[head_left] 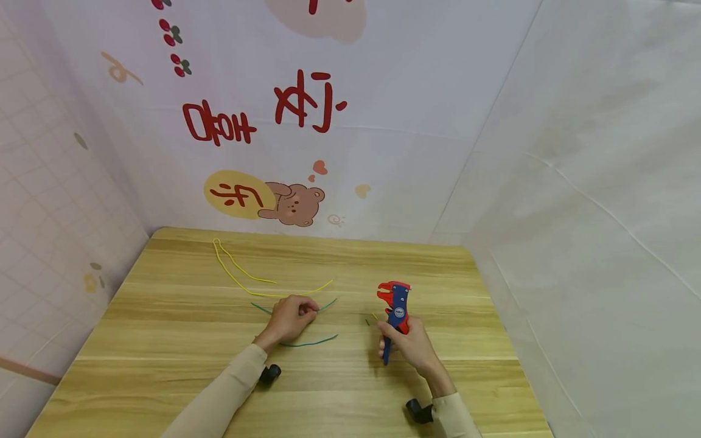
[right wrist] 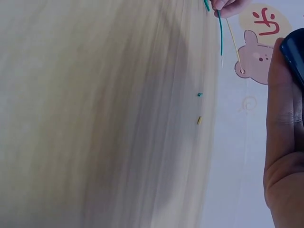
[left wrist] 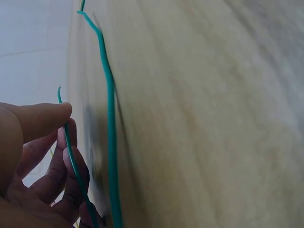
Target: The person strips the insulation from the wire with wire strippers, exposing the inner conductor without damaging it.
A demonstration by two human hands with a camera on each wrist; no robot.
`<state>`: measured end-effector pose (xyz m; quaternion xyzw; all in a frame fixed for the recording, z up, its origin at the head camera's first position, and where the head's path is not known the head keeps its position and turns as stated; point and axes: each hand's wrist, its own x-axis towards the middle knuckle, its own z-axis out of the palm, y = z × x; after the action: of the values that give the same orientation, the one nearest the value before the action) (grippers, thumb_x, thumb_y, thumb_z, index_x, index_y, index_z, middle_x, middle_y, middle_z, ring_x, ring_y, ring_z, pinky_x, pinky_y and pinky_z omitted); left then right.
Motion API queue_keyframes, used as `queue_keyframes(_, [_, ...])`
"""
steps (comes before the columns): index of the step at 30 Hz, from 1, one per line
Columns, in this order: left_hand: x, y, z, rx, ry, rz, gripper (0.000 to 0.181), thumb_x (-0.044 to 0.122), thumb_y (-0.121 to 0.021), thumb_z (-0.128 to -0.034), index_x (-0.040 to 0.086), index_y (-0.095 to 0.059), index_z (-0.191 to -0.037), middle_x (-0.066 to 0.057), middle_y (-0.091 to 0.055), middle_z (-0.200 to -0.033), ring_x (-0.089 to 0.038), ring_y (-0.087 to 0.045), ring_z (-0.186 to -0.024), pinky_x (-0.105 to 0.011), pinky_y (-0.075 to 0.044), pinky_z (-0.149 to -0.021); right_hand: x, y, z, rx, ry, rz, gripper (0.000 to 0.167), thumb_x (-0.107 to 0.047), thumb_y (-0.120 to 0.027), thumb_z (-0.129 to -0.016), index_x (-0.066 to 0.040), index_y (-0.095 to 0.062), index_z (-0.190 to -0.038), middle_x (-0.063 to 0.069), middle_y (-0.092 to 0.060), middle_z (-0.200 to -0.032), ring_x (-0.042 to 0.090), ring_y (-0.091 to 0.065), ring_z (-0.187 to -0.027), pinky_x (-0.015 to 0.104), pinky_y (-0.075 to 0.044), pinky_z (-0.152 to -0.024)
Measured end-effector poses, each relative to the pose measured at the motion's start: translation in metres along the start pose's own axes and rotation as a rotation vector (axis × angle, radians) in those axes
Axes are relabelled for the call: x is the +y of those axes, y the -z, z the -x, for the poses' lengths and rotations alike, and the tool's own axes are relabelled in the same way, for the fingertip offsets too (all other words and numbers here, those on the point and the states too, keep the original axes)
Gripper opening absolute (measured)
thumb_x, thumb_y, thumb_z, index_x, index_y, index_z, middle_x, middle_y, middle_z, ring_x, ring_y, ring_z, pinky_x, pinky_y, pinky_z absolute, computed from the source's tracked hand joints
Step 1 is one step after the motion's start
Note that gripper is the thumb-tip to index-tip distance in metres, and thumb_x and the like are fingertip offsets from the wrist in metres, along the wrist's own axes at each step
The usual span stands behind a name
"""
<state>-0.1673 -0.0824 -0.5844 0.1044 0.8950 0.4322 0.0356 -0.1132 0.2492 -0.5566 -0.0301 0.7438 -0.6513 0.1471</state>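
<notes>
My left hand point(head_left: 289, 319) pinches a thin green wire point(left wrist: 76, 166) between thumb and fingers, a little above the table. In the right wrist view, the free end of that held wire point(right wrist: 221, 38) shows a pale, bare tip. Nearer the front edge, a second green wire point(head_left: 314, 344) lies on the table beside the left hand. My right hand point(head_left: 414, 345) grips a red-and-blue wire stripper point(head_left: 400, 304) by its handles, its red head pointing away from me. Nothing shows between the stripper's jaws. Most of the right hand is outside the right wrist view.
Yellow wire point(head_left: 235, 280) lies bent in a loop beyond the left hand. A small green scrap point(right wrist: 200, 94) and a small yellow scrap point(right wrist: 199, 120) lie left of the stripper. The wooden table point(head_left: 328, 389) meets printed white cloth walls point(head_left: 394, 182) at the back and sides.
</notes>
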Motion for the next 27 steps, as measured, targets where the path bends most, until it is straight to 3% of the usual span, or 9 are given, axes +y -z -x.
queue_keyframes(8, [-0.0036, -0.0008, -0.0028, 0.007, -0.004, -0.005, 0.008, 0.007, -0.081, -0.0999, 0.013, -0.087, -0.102, 0.004, -0.082, -0.090, -0.010, -0.066, -0.082, -0.038, -0.046, -0.083, -0.0003, -0.0004, -0.0014, -0.004, 0.009, -0.017, 0.035, -0.027, -0.073, -0.112, 0.005, -0.064, -0.124, 0.007, -0.076, -0.079, 0.022, -0.081, -0.070, 0.054, -0.071, -0.076])
queue_keyframes(27, [-0.0011, -0.0042, -0.0024, 0.033, 0.009, -0.052, 0.007, 0.007, -0.083, -0.0990, 0.012, -0.086, -0.101, 0.002, -0.083, -0.091, -0.015, -0.072, -0.086, -0.052, -0.049, -0.093, 0.0017, -0.0028, -0.0005, -0.018, 0.021, -0.007, 0.034, -0.028, -0.074, -0.112, 0.003, -0.064, -0.118, 0.011, -0.076, -0.083, 0.024, -0.081, -0.070, 0.061, -0.069, -0.078])
